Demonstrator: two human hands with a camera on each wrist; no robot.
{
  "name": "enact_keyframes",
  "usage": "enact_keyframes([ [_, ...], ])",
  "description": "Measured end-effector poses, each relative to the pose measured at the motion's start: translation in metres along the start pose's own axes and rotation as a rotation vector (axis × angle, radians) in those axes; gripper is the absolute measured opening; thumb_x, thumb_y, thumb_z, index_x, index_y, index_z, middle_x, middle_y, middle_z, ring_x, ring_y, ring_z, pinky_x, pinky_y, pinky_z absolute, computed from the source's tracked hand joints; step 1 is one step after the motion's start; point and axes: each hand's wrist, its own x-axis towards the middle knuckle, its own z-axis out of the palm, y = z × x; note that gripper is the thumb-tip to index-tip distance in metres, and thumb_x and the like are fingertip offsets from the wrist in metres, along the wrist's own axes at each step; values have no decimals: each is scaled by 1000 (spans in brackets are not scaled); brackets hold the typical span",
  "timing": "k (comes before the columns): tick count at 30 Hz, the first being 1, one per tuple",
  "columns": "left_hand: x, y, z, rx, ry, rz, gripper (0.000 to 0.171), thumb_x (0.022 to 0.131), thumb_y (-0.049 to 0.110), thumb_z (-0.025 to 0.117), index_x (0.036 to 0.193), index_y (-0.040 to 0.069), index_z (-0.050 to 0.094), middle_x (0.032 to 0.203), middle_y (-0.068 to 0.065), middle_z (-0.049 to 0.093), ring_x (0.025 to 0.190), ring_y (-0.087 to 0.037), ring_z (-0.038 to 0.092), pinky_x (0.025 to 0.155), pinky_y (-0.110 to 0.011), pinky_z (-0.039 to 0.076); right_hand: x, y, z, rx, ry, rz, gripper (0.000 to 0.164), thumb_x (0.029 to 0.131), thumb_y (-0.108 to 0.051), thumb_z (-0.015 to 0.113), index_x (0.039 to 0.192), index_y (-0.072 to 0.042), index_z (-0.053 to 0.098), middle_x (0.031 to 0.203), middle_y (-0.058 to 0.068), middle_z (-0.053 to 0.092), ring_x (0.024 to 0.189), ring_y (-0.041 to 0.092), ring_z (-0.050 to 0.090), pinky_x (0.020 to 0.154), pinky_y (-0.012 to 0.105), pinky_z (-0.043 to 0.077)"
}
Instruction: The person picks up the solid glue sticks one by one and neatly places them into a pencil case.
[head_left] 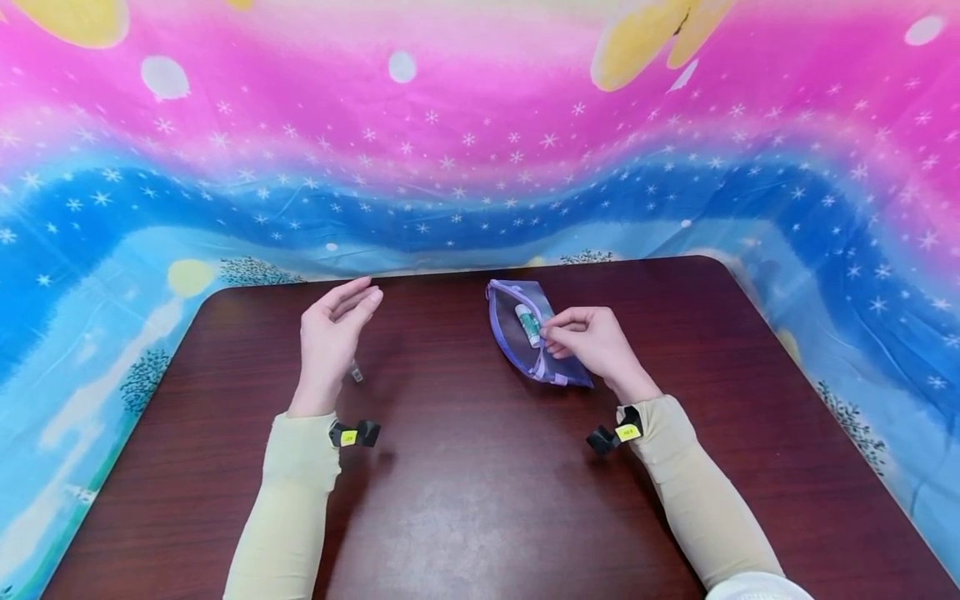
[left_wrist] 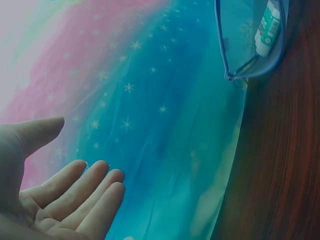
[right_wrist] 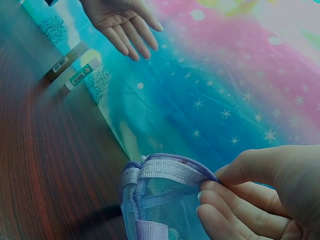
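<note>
A purple-edged mesh zip pouch lies near the table's far side with its mouth spread apart. Inside that mouth is a green-and-white glue stick, also visible in the left wrist view. My right hand pinches the pouch's right rim between thumb and fingers. My left hand hovers left of the pouch, holding nothing, its fingers extended and thumb apart. In the right wrist view, a second green-and-white glue stick and a brownish block with a barcode label stand on the table beyond the left hand.
The dark wooden table has rounded far corners. A colourful patterned cloth hangs behind and around it. Part of a white round object shows at the lower right edge of the head view.
</note>
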Motion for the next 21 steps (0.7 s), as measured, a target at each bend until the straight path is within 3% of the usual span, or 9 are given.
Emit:
enact_keyframes([
  [21, -5, -13, -32, 109, 90, -30, 47, 90, 34, 80, 132, 14, 70, 120, -4, 73, 112, -13, 67, 96, -26, 50, 0, 1, -1, -5, 6, -4, 16, 93, -5, 74, 102, 8, 75, 87, 21, 74, 70, 23, 72, 67, 35, 62],
])
